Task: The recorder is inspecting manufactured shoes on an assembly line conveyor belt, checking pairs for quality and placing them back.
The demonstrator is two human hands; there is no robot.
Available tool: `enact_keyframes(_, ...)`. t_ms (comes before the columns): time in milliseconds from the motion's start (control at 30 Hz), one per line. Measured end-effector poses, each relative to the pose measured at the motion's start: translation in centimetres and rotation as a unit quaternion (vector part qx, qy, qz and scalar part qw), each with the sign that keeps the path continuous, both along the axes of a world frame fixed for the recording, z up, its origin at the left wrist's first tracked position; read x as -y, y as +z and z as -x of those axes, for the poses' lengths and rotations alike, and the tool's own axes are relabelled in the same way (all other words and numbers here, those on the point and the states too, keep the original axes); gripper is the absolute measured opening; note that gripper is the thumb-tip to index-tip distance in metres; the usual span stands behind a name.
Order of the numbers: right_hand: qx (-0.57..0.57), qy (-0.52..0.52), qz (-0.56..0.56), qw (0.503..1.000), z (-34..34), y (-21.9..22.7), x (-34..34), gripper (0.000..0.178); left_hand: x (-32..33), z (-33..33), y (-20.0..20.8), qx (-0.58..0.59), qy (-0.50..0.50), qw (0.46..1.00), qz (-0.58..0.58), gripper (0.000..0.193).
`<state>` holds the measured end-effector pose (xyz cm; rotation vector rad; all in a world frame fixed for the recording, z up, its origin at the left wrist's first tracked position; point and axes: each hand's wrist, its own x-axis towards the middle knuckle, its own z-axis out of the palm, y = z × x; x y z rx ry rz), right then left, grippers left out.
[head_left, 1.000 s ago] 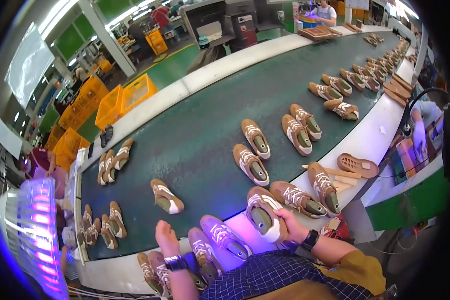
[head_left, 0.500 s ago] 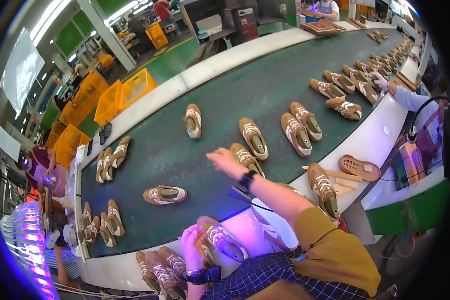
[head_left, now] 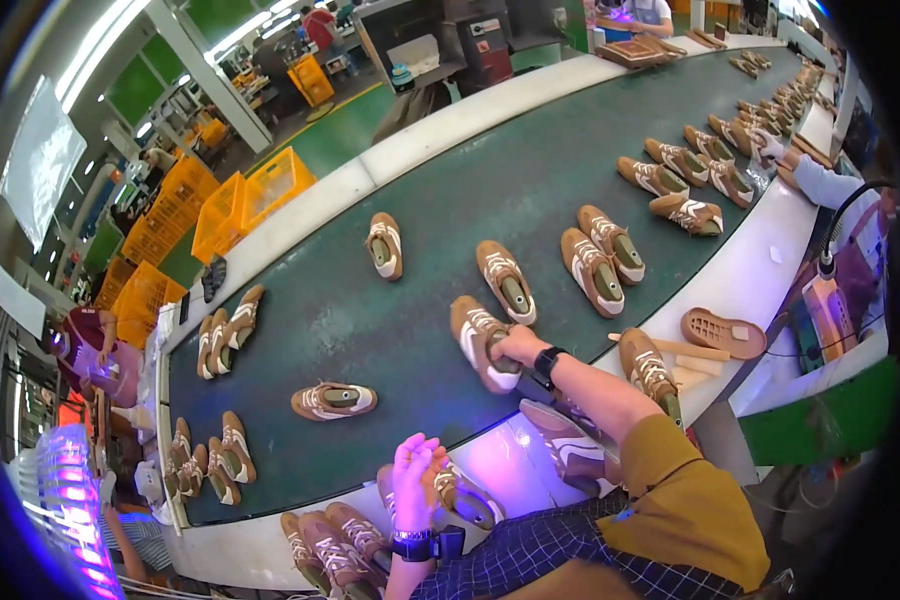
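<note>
One brown shoe (head_left: 475,332), just right of centre, clamped at the collar by right hand (head_left: 518,345); left hand (head_left: 417,472) raised apart at lower centre, grip unclear. Earlier reaching past, now gripping.

Shoes (head_left: 473,328) lie on the belt (head_left: 390,335), a sole (head_left: 715,332) on the ledge (head_left: 745,268) at right, crates (head_left: 218,222) beyond at left.

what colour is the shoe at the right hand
The shoe is mostly tan-brown with white laces; the head view shows it.
</note>
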<state>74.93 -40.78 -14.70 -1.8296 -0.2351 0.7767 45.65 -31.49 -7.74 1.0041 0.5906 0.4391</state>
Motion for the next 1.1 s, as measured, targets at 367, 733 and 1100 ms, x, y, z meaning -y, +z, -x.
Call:
enact_keyframes(367,0.203,-0.021,-0.114,0.972,-3.4,3.2,0.4,0.055,-0.5,-1.8,-1.2,0.144,-0.032,0.943,0.297,0.064)
enact_keyframes(733,-0.171,-0.045,-0.264,0.948,-10.5,-3.0,-0.6,0.045,-0.3,3.2,-2.3,0.177,-0.114,0.941,0.266,0.098)
enact_keyframes(1100,-0.258,0.088,-0.370,0.888,13.2,9.5,11.3,0.071,0.1,3.8,-4.4,0.297,-0.319,0.850,0.295,0.101)
